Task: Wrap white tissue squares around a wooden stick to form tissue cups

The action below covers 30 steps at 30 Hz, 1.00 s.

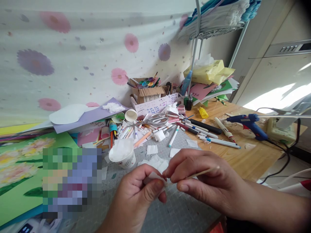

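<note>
Between the thumb and fingers of my left hand [139,191] is a small piece of white tissue paper [153,176]. My right hand [206,181] is closed on a thin wooden stick [202,172], which lies slantwise across the fingers. Its fingertips come close to the tissue piece; whether they touch it, I cannot tell. Just beyond both hands, loose white tissue squares [156,162] lie on the grey mat [116,199]. A white paper cup [122,157] with tissue pieces in it stands beyond my left hand.
Markers [173,136] and scissors [157,119] lie heaped behind the cup. A blue glue gun [250,123] rests at the right by a power strip [282,129]. Green paper with tissue flowers [24,152] is at the left. A cardboard box [147,94] stands at the back.
</note>
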Motion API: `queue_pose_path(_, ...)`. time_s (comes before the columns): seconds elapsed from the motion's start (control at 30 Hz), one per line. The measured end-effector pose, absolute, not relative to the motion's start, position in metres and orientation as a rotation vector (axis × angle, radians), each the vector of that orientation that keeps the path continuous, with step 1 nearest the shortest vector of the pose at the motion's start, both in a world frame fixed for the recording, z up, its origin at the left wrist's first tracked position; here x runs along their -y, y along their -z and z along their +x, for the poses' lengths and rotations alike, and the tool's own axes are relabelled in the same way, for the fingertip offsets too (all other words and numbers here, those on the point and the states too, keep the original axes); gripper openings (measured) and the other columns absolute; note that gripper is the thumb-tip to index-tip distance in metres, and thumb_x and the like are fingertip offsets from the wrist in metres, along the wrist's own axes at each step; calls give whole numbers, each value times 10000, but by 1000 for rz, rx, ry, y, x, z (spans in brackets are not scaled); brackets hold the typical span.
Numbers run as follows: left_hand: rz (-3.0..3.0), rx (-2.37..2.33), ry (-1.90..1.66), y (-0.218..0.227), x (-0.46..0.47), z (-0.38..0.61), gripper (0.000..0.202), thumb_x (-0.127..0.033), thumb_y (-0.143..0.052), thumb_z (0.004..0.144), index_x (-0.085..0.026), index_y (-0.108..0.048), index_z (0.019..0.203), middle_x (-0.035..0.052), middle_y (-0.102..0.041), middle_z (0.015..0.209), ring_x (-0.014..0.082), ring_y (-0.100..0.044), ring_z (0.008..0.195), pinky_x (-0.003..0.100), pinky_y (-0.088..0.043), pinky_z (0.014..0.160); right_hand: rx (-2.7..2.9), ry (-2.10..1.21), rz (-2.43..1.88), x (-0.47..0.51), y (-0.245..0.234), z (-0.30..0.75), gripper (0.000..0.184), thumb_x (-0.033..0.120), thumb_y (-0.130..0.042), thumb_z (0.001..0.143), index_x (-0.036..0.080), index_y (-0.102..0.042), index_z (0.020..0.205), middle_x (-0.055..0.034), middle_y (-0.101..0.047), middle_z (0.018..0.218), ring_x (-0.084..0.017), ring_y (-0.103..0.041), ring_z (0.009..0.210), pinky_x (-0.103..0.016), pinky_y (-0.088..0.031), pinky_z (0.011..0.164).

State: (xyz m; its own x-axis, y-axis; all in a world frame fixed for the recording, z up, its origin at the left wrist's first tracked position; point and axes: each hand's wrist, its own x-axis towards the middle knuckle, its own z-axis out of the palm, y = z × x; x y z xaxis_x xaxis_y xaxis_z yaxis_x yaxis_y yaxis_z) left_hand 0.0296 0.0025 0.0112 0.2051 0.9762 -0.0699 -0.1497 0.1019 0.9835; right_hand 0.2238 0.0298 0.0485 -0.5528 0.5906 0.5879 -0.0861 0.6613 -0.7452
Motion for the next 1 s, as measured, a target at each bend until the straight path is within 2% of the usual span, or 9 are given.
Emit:
queue_pose_path(0.2,1146,-982,-1053,-11,-2,30,273,-438,-735,727,-199,-610,679,-39,-658,559,115,-574,574,213,-409,579,1937,-993,-408,-28,-48,223,63,0,-634,796,33,-675,830,-131,-689,844,-152,-654,838,-224,-530,762)
queue_pose_path(0.3,1258,-1013,-1083,-9,-3,29,244,-447,-649,804,-214,-609,742,-36,-643,610,123,-578,606,220,-433,592,1923,-1014,-426,-30,-47,223,79,7,-619,811,46,-678,846,-113,-686,836,-143,-654,831,-220,-529,759)
queue_pose_path(0.37,1431,-1128,-1215,-7,-2,28,146,-384,-592,857,-238,-603,855,-26,-635,727,132,-584,684,225,-449,620,1912,-1019,-463,-33,-45,222,73,39,-615,827,60,-681,850,-104,-685,837,-142,-654,818,-228,-531,748)
queue_pose_path(0.43,1704,-1252,-1446,-7,-1,26,54,-255,-581,860,-252,-573,913,-18,-590,824,139,-568,766,233,-454,668,1893,-1022,-529,-35,-44,222,67,95,-617,843,79,-681,833,-96,-685,831,-152,-655,808,-252,-533,735)
queue_pose_path(0.5,2038,-1262,-1586,-8,1,24,131,-141,-604,811,-236,-558,887,-14,-546,837,142,-549,787,245,-451,705,1870,-1028,-585,-38,-41,222,85,144,-617,854,102,-677,810,-86,-683,818,-166,-656,814,-276,-532,730)
queue_pose_path(0.57,2312,-1204,-1509,-11,3,24,161,-112,-641,773,-218,-553,856,-14,-539,805,143,-548,753,252,-458,693,1853,-1041,-607,-39,-40,220,98,166,-614,858,117,-671,795,-76,-678,808,-171,-655,813,-285,-530,724)
queue_pose_path(0.67,2445,-1248,-1313,-12,4,25,165,-174,-678,768,-211,-547,860,-8,-584,787,152,-585,731,252,-477,652,1850,-1044,-610,-38,-38,217,95,169,-617,855,121,-662,786,-70,-676,806,-169,-655,802,-286,-527,718)
queue_pose_path(1.0,2137,-1458,-1197,-15,6,35,60,-187,-612,775,-229,-572,759,-42,-629,679,141,-608,620,228,-467,577,1925,-936,-568,-33,-35,212,136,204,-591,882,118,-638,787,-92,-692,824,-153,-645,764,-278,-517,701)
